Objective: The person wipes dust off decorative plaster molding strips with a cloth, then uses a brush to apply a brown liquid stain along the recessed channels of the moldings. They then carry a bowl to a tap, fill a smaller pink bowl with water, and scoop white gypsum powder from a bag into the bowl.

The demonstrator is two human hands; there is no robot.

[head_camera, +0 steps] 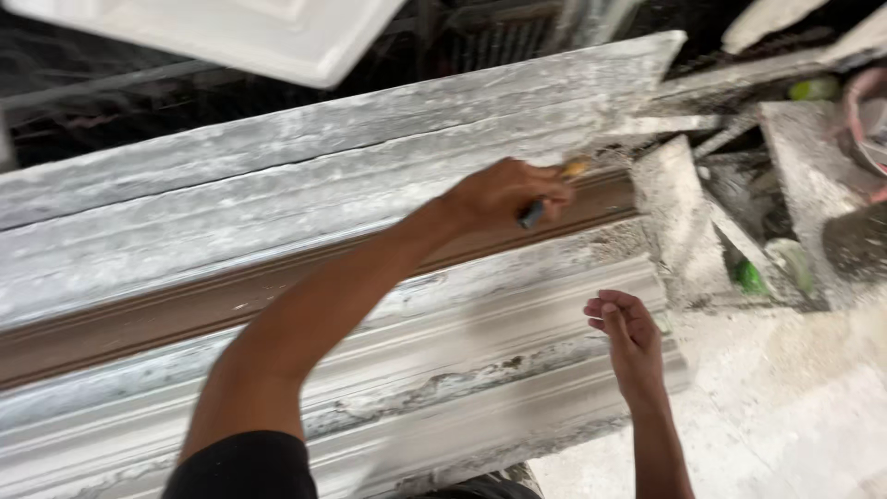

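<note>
A long plaster-caked cornice mould [305,231] runs across the view, with a brown groove [185,310] along its middle. My left hand [504,196] reaches over the mould and grips a small tool [554,189] with a dark handle and a yellowish tip. The tip rests by the right end of the brown groove. Motion blurs the tool, so I cannot make out its kind. My right hand [626,334] hovers at the mould's right end with its fingers curled in. Nothing shows inside it.
A white square panel [231,32] lies at the top left. Plaster-covered blocks and boards [679,222] stand right of the mould, with green objects [747,274] among them and a round container [864,120] at the far right. White plaster dust covers the surface [785,407] at lower right.
</note>
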